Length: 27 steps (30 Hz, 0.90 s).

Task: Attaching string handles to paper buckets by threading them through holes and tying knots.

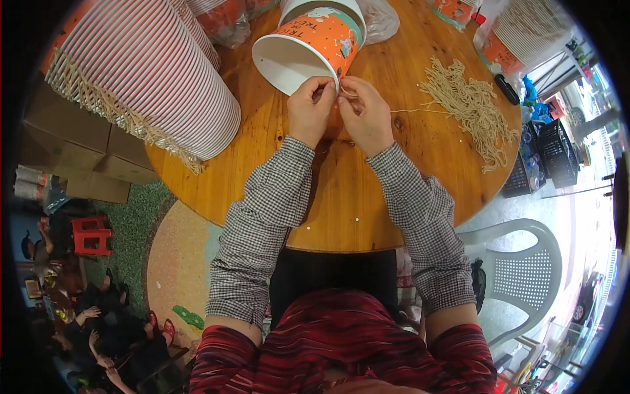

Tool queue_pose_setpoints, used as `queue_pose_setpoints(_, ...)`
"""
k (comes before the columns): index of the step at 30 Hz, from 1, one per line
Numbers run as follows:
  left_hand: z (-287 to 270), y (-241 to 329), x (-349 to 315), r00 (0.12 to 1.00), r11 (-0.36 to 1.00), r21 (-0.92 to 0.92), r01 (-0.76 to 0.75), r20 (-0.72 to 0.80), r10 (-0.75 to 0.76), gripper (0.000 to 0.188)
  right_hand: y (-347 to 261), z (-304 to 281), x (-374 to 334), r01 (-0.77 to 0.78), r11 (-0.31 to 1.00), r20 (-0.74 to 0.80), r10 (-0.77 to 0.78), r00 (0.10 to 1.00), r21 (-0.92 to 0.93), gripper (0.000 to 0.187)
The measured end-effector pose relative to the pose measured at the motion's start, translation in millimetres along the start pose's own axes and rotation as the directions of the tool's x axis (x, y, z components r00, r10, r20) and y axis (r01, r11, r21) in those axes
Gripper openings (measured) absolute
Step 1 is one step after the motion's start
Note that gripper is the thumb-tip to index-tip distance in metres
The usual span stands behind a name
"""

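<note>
At the upper left of the frame, a tall stack of nested paper buckets [177, 79] shows row on row of pale rims, with beige cord ends [125, 118] hanging along its lower-left side; I take these buckets to be the finished part of the work, cords already fitted. To the right of that stack, near the top edge, sits a plastic-wrapped group of orange buckets [220, 20], and whether those carry cords I cannot tell. At top centre, the orange bucket [312, 44] in work lies tilted on the wooden bench [341, 190], its white mouth facing the lower left and another pale bucket rim showing behind it. The left hand [310, 113] has its fingers pinched narrow on the bucket's rim; just beside it, the right hand [369, 118] has its fingers closed on a thin cord [348, 94] at the same spot. This one looks partway done: the cord is at the rim, but whether it is threaded or knotted is hidden. Right of the hands, a strand [420, 110] stretches to a loose heap of cords [469, 108], apparently the supply left to use. At the upper right stands another stack in clear plastic [525, 36], seemingly waiting its turn.
</note>
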State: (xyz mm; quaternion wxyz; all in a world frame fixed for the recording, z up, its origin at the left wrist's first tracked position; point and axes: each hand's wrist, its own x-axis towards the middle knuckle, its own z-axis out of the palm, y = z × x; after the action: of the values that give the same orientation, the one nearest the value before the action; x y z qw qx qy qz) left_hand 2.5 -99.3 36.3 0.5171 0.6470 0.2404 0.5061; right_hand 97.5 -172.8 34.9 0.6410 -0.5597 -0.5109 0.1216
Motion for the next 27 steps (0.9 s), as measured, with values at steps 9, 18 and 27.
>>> queue_pose_setpoints(9,5.7,16.0,-9.2,0.880,0.823,0.323,-0.466,0.076,0.469,0.009,2.6,-6.8,1.7,0.027,1.000,0.030,-0.026,0.999,-0.016,0.033)
queue_pose_setpoints(18,3.9,20.5,-7.6,0.849,0.790,0.320,-0.523,0.112,0.516,0.009,7.3,-9.9,1.9,-0.051,0.993,0.150,0.035,0.988,0.105,0.030)
queue_pose_setpoints(27,0.5,14.8,-2.0,0.844,0.771,0.355,-0.528,0.119,0.523,0.011,-2.5,-32.5,-1.5,-0.379,0.922,0.129,0.386,0.913,-0.076,0.014)
